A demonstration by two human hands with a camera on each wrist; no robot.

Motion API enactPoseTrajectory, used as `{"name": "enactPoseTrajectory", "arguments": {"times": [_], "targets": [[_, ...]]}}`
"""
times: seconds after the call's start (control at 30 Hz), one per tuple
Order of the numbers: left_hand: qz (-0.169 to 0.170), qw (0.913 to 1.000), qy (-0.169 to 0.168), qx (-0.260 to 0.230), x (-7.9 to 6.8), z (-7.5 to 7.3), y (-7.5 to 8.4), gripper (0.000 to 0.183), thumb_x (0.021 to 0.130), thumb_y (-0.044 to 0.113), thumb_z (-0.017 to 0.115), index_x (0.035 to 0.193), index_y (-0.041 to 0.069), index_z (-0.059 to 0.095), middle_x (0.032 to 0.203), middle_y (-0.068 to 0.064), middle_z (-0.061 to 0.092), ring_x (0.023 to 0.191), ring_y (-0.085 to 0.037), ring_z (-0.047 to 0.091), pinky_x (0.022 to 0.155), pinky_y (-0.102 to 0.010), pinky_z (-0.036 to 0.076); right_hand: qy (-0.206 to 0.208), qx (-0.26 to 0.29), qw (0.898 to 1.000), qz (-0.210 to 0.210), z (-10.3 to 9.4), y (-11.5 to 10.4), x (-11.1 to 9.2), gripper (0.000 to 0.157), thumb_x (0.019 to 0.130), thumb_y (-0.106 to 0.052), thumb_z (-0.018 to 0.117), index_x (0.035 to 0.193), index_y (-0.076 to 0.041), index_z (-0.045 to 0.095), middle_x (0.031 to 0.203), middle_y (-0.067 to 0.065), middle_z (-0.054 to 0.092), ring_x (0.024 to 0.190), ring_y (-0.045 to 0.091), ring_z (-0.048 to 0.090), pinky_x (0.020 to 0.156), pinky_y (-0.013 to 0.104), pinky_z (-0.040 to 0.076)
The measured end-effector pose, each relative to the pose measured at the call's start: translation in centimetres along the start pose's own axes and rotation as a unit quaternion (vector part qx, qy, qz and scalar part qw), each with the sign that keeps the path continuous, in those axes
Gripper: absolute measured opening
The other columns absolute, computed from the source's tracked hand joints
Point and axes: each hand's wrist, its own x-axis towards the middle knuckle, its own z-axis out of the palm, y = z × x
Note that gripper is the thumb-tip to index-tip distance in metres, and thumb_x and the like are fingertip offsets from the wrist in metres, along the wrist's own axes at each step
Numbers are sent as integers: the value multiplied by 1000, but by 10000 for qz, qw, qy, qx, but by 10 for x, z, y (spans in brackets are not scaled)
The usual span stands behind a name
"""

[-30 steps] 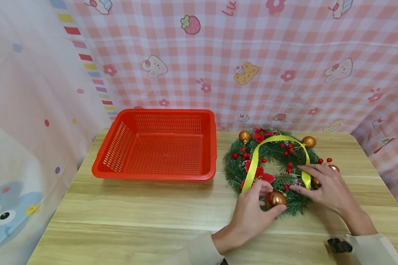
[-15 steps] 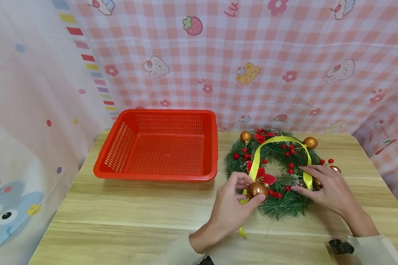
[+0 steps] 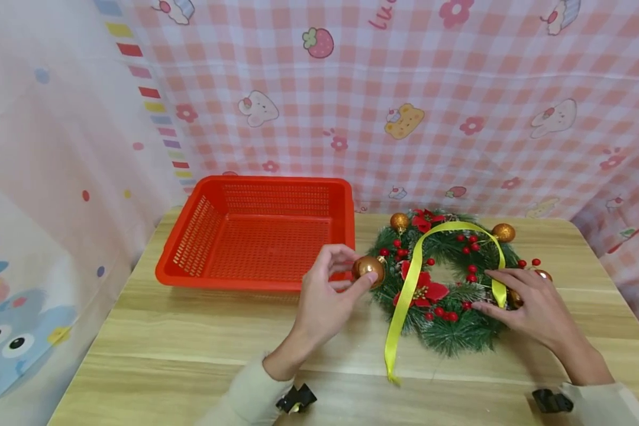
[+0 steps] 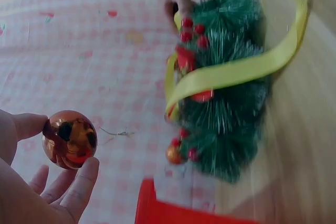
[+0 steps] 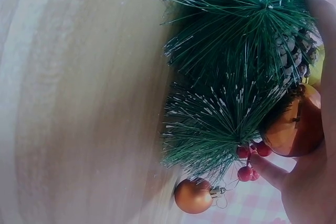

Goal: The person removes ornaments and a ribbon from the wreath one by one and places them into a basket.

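Note:
My left hand (image 3: 322,302) pinches a shiny copper-coloured Christmas bauble (image 3: 368,271) between thumb and fingers, beside the basket's right front corner. The left wrist view shows this bauble (image 4: 69,139) with a thin wire at its top. A green Christmas wreath (image 3: 458,334) lies on the table at right, with red poinsettias (image 3: 422,290), berries and other baubles. Across it runs a yellow ribbon (image 3: 416,260), one end trailing onto the table. My right hand (image 3: 532,302) holds the wreath's right side, thumb and fingers at the ribbon's other end. In the right wrist view, another bauble (image 5: 296,121) is beside that hand.
A red plastic basket (image 3: 255,284) with perforated walls stands left of the wreath on the wooden table (image 3: 191,367). Behind the table hangs a pink checked cloth (image 3: 319,89). A glittery bauble (image 3: 503,232) sticks out at the wreath's back right.
My left hand has carried the bauble from the wreath's front edge leftward and away from me, toward the basket. The ribbon's trailing end now shows fully. My right hand stays on the wreath.

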Motion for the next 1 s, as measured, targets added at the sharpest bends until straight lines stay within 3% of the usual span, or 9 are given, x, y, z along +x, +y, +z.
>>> {"name": "enactPoseTrajectory", "arguments": {"times": [0.2,0.63,1.0], "targets": [[-76,9995,301,-31,11,-20,-6,37,86,12,77,116,9,56,112,-5,66,106,-19,64,83,-39,57,-80,-35,10000,10,-1,0,0,70,68,-44,87,121,-3,67,114,24,65,103,43,56,88,60,37],[-266,9958,830,285,25,-62,-17,36,88,17,76,116,8,55,112,-4,66,104,-19,64,84,-37,56,-53,-26,10000,45,0,1,-1,71,67,-43,87,122,-4,67,114,23,65,104,43,56,89,60,36],[-489,9919,1072,484,33,-83,-24,38,87,16,76,117,7,54,113,-7,67,105,-22,61,83,-36,53,-35,35,10000,66,-1,-2,-1,71,69,-42,87,125,-3,65,114,24,64,106,45,54,90,62,35]]}}
